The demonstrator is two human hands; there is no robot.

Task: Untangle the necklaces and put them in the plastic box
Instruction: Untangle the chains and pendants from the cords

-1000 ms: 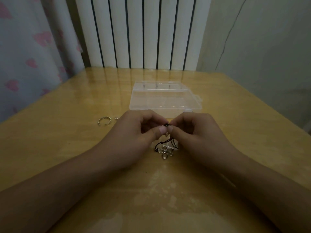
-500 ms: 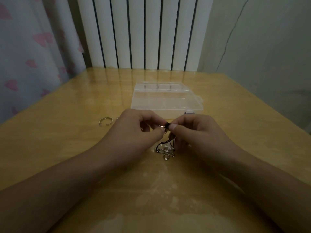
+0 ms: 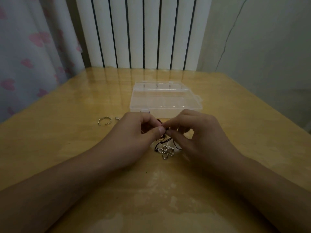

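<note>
Reaching in from both sides over the table [image 3: 67,148], forearms low, left hand [image 3: 134,137] and right hand [image 3: 198,138] meet fingertip to fingertip, both pinching the dark cord [image 3: 168,130]; its flower pendant [image 3: 166,151] lies below, just before the plastic box [image 3: 165,98].

- Glossy yellow-brown wooden table [image 3: 67,132] fills the lower frame; pale reflections streak its surface.
- White ribbed panel with dark vertical gaps [image 3: 143,31] stands behind the table's far edge, likely a radiator.
- Pale curtain printed with pink hearts [image 3: 25,56] hangs at left.
- Plain greyish-white wall [image 3: 260,56] at right, with a thin dark line [image 3: 226,39] running down it; crack or cord, cannot tell.
- Light is dim and flat.
</note>
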